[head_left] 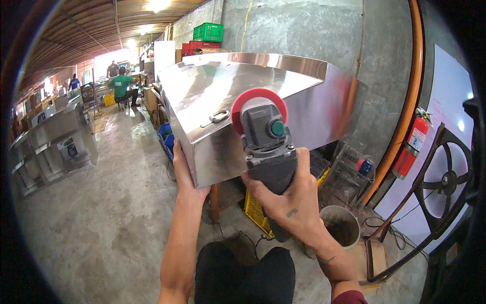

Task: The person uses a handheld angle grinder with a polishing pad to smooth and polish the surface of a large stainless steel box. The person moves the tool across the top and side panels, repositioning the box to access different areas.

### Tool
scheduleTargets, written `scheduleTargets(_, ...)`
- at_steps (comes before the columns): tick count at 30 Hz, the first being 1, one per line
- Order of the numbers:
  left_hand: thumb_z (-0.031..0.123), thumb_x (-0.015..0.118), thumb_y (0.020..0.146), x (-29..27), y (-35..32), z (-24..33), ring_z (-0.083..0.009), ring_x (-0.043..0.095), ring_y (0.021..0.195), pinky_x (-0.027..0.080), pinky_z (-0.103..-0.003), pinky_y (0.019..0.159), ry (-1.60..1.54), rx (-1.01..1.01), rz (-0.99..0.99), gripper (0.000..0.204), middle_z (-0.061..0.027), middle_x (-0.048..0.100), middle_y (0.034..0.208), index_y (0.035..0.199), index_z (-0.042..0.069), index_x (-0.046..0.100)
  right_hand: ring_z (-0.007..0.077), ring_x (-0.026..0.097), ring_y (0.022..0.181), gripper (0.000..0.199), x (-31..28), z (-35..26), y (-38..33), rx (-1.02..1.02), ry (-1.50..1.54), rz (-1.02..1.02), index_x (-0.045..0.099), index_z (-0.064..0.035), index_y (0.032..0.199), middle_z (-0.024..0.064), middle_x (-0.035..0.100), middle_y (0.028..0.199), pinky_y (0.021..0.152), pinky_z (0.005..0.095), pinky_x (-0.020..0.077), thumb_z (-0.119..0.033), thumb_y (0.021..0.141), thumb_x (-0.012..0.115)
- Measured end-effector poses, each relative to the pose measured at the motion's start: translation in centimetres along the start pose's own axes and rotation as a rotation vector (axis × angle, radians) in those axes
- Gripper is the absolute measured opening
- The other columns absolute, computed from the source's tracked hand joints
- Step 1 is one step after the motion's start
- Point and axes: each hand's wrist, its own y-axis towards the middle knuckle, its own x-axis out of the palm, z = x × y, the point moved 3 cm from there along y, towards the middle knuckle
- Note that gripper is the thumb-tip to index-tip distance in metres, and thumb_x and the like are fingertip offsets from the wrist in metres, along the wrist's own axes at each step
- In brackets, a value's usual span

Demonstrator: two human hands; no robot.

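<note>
A large shiny sheet-metal box (217, 159) with a broad sloping top fills the middle of the head view. My left hand (187, 175) grips its near left corner, the fingers partly hidden by the metal. In my right hand (291, 197) is a dark angle grinder (268, 152), held by its body with the head pointing away from me. The grinder's red disc (258, 95) stands at the near edge of the box; whether it touches the metal I cannot tell. On the sloping top lies a small oval metal piece (219, 116).
A yellow crate (256, 214) and a cable sit below the box. At right are a bucket (341, 225), a fire extinguisher (412, 144) and a black fan-like frame (448, 178). Metal units (55, 149) stand at left; a seated person (121, 86) works farther back.
</note>
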Motion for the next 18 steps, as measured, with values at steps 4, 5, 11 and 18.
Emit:
scheduleTargets(4, 0.052, 0.047, 0.117, 0.5, -0.3, 0.0, -0.0306, 0.074, 0.119, 0.062, -0.047, 0.102, 0.004, -0.011, 0.000, 0.060, -0.0152, 0.072, 0.141, 0.152, 0.005, 0.060, 0.0305, 0.080, 0.092, 0.061, -0.2, -0.1, 0.1, 0.044, -0.015, 0.006, 0.049, 0.0002, 0.122, 0.0214, 0.079, 0.100, 0.080, 0.0430, 0.0628, -0.025, 0.090, 0.094)
scheduleTargets(5, 0.052, 0.047, 0.117, 0.4, -0.3, 0.1, -0.0305, 0.074, 0.119, 0.062, -0.047, 0.102, 0.001, -0.006, -0.017, 0.060, -0.0152, 0.072, 0.141, 0.152, 0.005, 0.060, 0.0213, 0.080, 0.095, 0.059, -0.4, -0.1, 0.2, 0.077, -0.020, 0.014, 0.052, -0.0003, 0.123, 0.0173, 0.080, 0.105, 0.083, 0.0389, 0.0624, -0.023, 0.090, 0.095)
scheduleTargets(11, 0.051, 0.047, 0.117, 0.0, 0.3, -0.1, -0.0305, 0.073, 0.124, 0.060, -0.047, 0.105, -0.032, 0.012, 0.020, 0.060, -0.0156, 0.071, 0.143, 0.155, 0.005, 0.058, 0.0388, 0.084, 0.091, 0.062, -1.5, 0.1, 1.5, 0.055, 0.036, 0.134, 0.043, 0.0028, 0.118, 0.0293, 0.080, 0.098, 0.074, 0.0443, 0.0645, -0.025, 0.093, 0.093)
scheduleTargets(18, 0.052, 0.048, 0.116, 0.6, -0.3, 0.2, -0.0293, 0.072, 0.122, 0.059, -0.046, 0.106, 0.002, 0.002, 0.032, 0.059, -0.0139, 0.071, 0.142, 0.151, 0.007, 0.062, 0.0258, 0.082, 0.100, 0.063, 0.5, -1.2, -0.5, 0.085, -0.026, -0.028, 0.049, 0.0007, 0.125, 0.0208, 0.081, 0.107, 0.085, 0.0388, 0.0630, -0.023, 0.089, 0.096)
